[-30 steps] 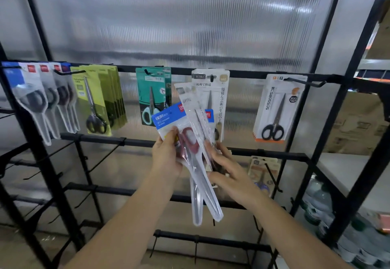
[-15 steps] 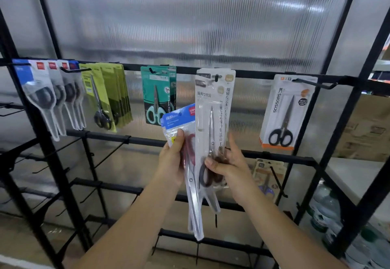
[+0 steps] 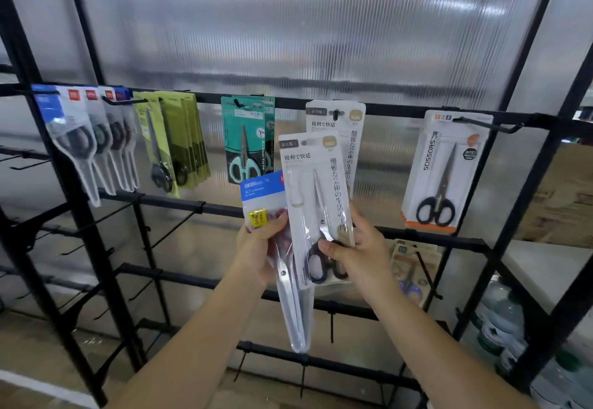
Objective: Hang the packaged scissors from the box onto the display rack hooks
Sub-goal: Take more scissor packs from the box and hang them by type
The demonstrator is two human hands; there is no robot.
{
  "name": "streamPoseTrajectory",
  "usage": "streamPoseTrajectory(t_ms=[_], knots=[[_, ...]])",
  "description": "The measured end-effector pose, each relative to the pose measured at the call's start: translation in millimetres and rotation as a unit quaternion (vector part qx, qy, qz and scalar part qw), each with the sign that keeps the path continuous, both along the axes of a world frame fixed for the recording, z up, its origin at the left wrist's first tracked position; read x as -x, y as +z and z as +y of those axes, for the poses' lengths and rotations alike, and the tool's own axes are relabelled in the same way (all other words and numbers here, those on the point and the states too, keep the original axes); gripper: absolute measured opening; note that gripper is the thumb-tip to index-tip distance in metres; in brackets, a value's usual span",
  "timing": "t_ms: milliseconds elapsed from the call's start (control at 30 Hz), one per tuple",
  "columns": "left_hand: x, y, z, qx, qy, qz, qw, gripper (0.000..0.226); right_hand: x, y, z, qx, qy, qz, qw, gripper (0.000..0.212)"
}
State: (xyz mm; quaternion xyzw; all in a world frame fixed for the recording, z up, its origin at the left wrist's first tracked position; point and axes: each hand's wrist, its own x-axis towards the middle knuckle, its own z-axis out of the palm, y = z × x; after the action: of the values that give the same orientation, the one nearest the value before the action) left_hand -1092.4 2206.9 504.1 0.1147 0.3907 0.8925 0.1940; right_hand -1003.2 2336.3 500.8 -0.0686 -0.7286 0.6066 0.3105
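My right hand (image 3: 359, 254) pinches the lower end of a white-carded pack of black-handled scissors (image 3: 313, 193), held upright just below and left of an identical pack (image 3: 345, 120) hanging on a rack hook (image 3: 336, 114). My left hand (image 3: 258, 248) grips a clear blister pack of red-handled scissors with a blue header (image 3: 264, 190); its long tip hangs down past my wrist. Both packs overlap in front of the black display rack (image 3: 224, 208).
The top rail carries clear blister packs (image 3: 73, 139) at far left, yellow-green packs (image 3: 173, 142), teal packs (image 3: 245, 139) and a white "SCISSORS" pack (image 3: 444, 168) at right. Bare hooks (image 3: 173, 227) stick out of the lower rails. Water bottles (image 3: 500, 322) stand at lower right.
My right hand has pulled the white-carded pack down and slightly left, away from the hanging pack it overlapped. My left hand kept its grip on the blue-header pack.
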Motion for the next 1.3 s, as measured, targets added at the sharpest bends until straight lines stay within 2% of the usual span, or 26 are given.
streamPoseTrajectory(t_ms=[67, 167, 300, 433, 600, 733, 833, 933, 1100, 1300], knots=[[2.9, 1.2, -3.3, 0.005, 0.019, 0.0, 1.0, 0.009, -5.4, -4.0, -0.2, -0.009, -0.025, 0.018, 0.999, 0.068], [7.5, 4.2, -10.5, 0.001, 0.037, -0.006, 0.999, 0.038, -15.3, -8.1, -0.2, -0.026, -0.054, 0.038, 0.997, 0.074], [10.0, 7.2, -13.1, -0.007, 0.063, -0.025, 0.998, 0.025, -26.1, -6.6, -4.0, -0.055, -0.086, 0.069, 0.992, 0.078], [9.8, 13.9, -15.4, -0.027, 0.047, 0.01, 0.998, 0.029, -31.3, 6.4, -7.9, -0.089, -0.097, 0.096, 0.987, 0.083], [12.2, 18.1, -21.9, -0.03, 0.042, 0.03, 0.998, 0.03, -31.8, 23.5, -10.6, -0.097, -0.095, 0.075, 0.988, 0.085], [14.5, 20.5, -25.8, -0.052, 0.032, 0.016, 0.998, 0.014, -34.0, 23.2, -13.9, -0.112, -0.09, 0.051, 0.988, 0.082], [16.2, 22.8, -29.4, -0.032, 0.051, 0.029, 0.998, 0.012, -32.2, 25.1, -12.4, -0.122, -0.097, 0.043, 0.987, 0.082], [17.5, 22.4, -34.5, -0.015, 0.067, 0.048, 0.996, 0.018, -30.8, 26.8, -12.0, -0.12, -0.098, 0.052, 0.987, 0.081], [21.4, 18.2, -42.9, -0.03, 0.086, 0.035, 0.995, 0.017, -32.5, 20.1, -12.2, -0.054, -0.082, 0.113, 0.989, 0.076], [24.8, 14.3, -47.7, -0.028, 0.088, 0.025, 0.995, 0.027, -39.0, 38.6, -15.0, -0.076, -0.084, 0.075, 0.991, 0.08]])
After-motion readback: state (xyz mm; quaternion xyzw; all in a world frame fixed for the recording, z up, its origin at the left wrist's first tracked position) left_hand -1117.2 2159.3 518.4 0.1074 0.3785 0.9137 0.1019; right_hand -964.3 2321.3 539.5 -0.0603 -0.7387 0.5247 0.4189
